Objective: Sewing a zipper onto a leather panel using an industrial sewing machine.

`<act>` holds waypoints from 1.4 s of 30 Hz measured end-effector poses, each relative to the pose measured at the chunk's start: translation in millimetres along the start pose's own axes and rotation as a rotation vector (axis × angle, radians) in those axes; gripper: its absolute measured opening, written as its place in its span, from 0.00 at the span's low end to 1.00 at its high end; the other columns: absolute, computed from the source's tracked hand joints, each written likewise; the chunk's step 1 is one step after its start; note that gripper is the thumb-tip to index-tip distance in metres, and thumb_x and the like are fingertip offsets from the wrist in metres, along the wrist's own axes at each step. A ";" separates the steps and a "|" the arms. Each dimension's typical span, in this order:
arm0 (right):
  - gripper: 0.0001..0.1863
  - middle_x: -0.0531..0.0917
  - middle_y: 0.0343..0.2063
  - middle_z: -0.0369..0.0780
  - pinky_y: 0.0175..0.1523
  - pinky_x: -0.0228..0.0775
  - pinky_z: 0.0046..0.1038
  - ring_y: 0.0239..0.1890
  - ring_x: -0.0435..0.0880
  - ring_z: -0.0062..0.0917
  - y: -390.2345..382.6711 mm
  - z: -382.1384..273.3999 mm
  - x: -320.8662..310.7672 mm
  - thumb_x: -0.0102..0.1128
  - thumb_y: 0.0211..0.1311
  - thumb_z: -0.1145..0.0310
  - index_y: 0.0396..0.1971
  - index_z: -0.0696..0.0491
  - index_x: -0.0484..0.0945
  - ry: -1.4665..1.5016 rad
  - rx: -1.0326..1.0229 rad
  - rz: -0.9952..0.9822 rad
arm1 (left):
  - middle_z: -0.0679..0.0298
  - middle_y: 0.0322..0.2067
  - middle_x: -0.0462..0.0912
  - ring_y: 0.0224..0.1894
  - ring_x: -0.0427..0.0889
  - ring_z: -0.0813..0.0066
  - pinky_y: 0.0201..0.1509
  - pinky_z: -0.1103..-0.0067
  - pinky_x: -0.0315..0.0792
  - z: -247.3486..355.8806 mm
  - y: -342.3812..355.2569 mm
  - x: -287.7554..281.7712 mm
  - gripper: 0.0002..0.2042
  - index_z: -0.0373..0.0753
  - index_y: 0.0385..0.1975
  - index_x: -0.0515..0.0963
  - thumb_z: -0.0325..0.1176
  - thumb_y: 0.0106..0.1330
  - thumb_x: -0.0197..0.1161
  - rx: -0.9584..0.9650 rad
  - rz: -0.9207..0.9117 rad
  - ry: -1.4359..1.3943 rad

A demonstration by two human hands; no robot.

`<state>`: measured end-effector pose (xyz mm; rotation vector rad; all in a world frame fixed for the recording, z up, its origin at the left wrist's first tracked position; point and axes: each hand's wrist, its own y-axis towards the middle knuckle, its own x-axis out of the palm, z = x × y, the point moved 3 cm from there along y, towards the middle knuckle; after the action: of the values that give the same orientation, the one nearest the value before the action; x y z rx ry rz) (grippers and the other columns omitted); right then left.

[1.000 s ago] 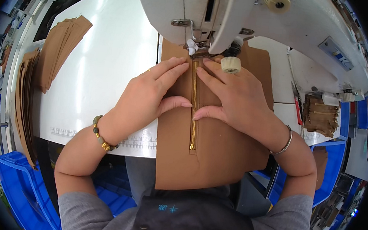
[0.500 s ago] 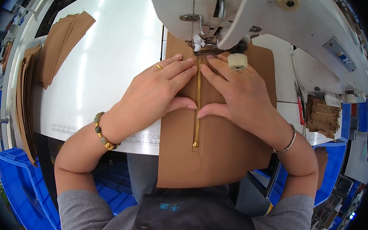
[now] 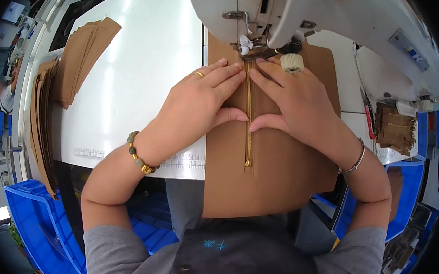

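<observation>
A brown flat panel [image 3: 274,168], leather-like, lies on the sewing machine table and overhangs its front edge. A brass-toothed zipper [image 3: 250,103] runs lengthwise in a narrow slot in it, its pull at the near end. My left hand [image 3: 202,94] lies flat on the panel left of the zipper, fingers stretched toward the presser foot [image 3: 255,52]. Mirroring it, my right hand [image 3: 298,102] presses on the right side, some fingertips partly hidden behind a cream knob [image 3: 291,63]. Both thumbs point inward and nearly meet at the zipper. The panel's far end passes beneath the sewing machine [image 3: 303,14].
Stacks of brown pieces [image 3: 83,57] lie at the table's left, some hanging over the edge. At the right are red-handled snips [image 3: 369,121] and a bundle of small brown pieces [image 3: 395,129]. Blue bins [image 3: 40,220] stand beside the table. A ruler scale [image 3: 90,153] marks the front edge.
The whole view has shifted, with the scene now farther right and slightly higher. Panel and zipper sit slightly farther under the presser foot, both hands moving with them in the same flat pose.
</observation>
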<state>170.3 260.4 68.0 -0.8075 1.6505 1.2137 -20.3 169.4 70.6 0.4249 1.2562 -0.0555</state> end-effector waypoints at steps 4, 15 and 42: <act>0.46 0.80 0.59 0.50 0.67 0.71 0.41 0.58 0.81 0.42 -12.8 -31.4 -14.3 0.75 0.49 0.41 0.61 0.60 0.77 -0.090 0.008 -0.114 | 0.57 0.67 0.78 0.71 0.74 0.54 0.71 0.65 0.74 2.1 -5.1 0.4 0.29 0.37 0.66 0.77 0.42 0.66 0.72 -0.037 -0.010 -0.012; 0.35 0.73 0.69 0.57 0.74 0.67 0.47 0.71 0.74 0.51 -86.7 -121.1 -19.6 0.67 0.60 0.67 0.67 0.64 0.73 0.119 -0.011 -0.121 | 0.54 0.67 0.78 0.70 0.76 0.52 0.71 0.65 0.73 31.5 -68.6 -23.9 0.23 0.38 0.64 0.78 0.27 0.68 0.68 -0.195 0.022 -0.050; 0.25 0.79 0.67 0.51 0.80 0.57 0.42 0.75 0.70 0.46 -83.5 -90.3 -41.0 0.47 0.80 0.64 0.67 0.63 0.76 1.133 0.500 -0.170 | 0.65 0.35 0.89 0.41 0.88 0.71 0.39 0.77 0.79 76.1 -93.3 3.6 0.11 0.39 0.36 0.88 0.28 0.52 0.74 0.136 0.458 -0.083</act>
<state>233.7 148.7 85.6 -1.3764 2.5331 0.0948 24.7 58.2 59.5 0.8112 1.0522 0.2301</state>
